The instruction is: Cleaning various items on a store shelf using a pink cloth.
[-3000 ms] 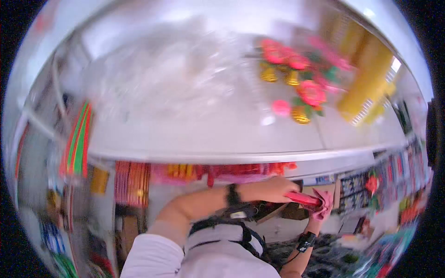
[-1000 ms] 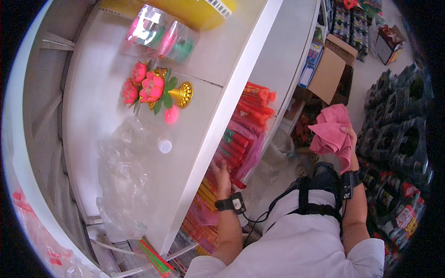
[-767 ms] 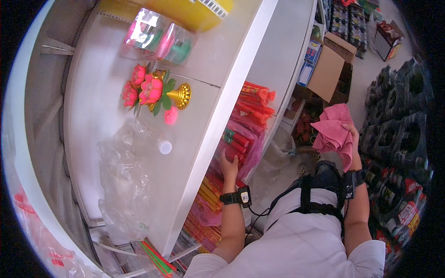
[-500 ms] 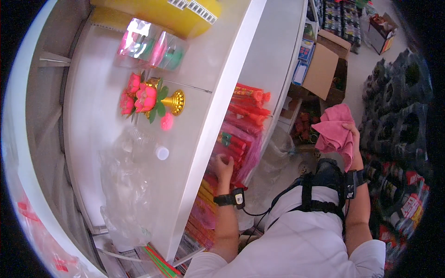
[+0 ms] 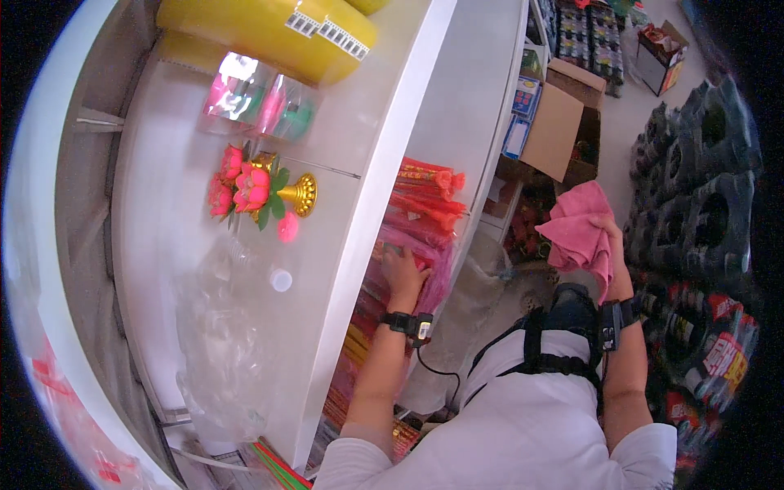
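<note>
A: Right hand?
B: Right hand (image 5: pixel 614 237), right of frame: fingers pinching a bunched pink cloth (image 5: pixel 574 224), clear of the shelf (image 5: pixel 467 98).
A: Left hand?
B: Left hand (image 5: pixel 402 276), mid-frame, among red packets (image 5: pixel 429 181) on that shelf. Fingertips partly hidden; can't tell whether they grip.
A: Progress?
B: Done: cloth in hand, packets reached. Not done: no packet seen lifted clear; all lie on the shelf. Judged partway; how much remains, unclear.

The pink cloth (image 5: pixel 576 230) partly hides the right grip (image 5: pixel 611 232).
</note>
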A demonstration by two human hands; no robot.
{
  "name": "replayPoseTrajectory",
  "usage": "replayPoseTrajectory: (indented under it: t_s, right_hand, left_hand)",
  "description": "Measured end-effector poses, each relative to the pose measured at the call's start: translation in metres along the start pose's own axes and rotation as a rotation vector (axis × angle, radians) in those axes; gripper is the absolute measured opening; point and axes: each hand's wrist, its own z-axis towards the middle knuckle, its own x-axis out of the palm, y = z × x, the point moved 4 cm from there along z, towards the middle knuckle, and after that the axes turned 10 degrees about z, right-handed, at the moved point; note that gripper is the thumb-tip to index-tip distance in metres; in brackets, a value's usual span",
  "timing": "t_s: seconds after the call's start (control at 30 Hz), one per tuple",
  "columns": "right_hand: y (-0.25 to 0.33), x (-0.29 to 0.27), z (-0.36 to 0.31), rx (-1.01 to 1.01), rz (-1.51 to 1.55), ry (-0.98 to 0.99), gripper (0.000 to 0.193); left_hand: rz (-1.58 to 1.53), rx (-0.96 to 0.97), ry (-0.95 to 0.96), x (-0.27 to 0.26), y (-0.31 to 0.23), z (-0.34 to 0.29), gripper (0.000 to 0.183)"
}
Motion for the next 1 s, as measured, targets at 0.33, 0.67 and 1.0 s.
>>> replayPoseTrajectory:
  t_s: [0.33,0.67,1.0]
  right_hand:
    - [-0.002,-0.021,-0.009,0.055,-0.037,-0.043,0.040]
    - [-0.005,0.003,-0.025,0.021,-0.005,0.001,0.040]
    - [-0.064,0.007,-0.004,0.263,-0.069,0.079,0.049]
  left_hand:
    - [0.045,0.250,0.072,-0.008,-0.005,0.006,0.046]
    - [-0.853,-0.374,-0.637,-0.061,0.068,-0.055,0.025]
    - [-2.850,-1.034,-0.412,-0.025,0.075,-0.161,0.039]
